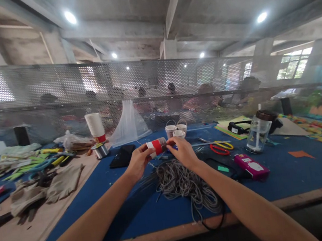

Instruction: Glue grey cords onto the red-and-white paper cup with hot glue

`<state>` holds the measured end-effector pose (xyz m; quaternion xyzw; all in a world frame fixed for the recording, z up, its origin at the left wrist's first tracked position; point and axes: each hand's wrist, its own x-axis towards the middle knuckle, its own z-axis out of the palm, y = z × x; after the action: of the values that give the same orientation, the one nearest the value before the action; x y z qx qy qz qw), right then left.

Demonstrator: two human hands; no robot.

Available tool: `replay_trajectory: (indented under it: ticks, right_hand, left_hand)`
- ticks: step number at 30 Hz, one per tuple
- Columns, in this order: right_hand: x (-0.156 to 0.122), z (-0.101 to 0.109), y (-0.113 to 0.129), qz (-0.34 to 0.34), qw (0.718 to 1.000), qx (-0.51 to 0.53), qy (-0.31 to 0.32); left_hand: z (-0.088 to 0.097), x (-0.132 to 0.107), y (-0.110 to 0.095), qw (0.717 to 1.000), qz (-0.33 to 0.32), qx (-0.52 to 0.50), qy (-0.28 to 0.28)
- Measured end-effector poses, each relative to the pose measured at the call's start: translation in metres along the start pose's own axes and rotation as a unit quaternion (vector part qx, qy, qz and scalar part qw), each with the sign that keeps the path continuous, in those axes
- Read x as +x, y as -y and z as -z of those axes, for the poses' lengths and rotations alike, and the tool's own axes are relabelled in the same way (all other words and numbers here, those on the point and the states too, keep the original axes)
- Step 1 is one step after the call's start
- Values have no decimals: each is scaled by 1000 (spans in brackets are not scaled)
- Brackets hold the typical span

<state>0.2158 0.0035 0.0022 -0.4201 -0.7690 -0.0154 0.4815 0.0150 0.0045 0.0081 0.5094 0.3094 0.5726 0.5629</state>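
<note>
Red-banded cup (pixel 156 147) held sideways over the counter (pixel 134 220), near the grey cord heap (pixel 182 180). Left hand (pixel 137 163) pinches one end, presumably steadying it; right hand's (pixel 183 151) grip, at the other, cannot be determined.

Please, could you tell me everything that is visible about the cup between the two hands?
The cup looks like paper, white and red, with a grey band, perhaps wrapped cord, towards its right end. It is held roughly sideways above the blue mat. The left hand grips its white end; the right hand is at the grey end, contact unclear.
</note>
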Motion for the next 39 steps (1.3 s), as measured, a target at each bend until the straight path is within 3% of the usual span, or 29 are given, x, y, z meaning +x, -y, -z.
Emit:
replay_trajectory:
  ticks: [19,39]
  right_hand:
    - [3,15,11,84,983,-164,-5]
    - [3,16,20,103,989,-105,-1]
  left_hand:
    - [-5,-3,-3,999,-6,34,2]
    - [-8,-7,-1,994,-17,90,57]
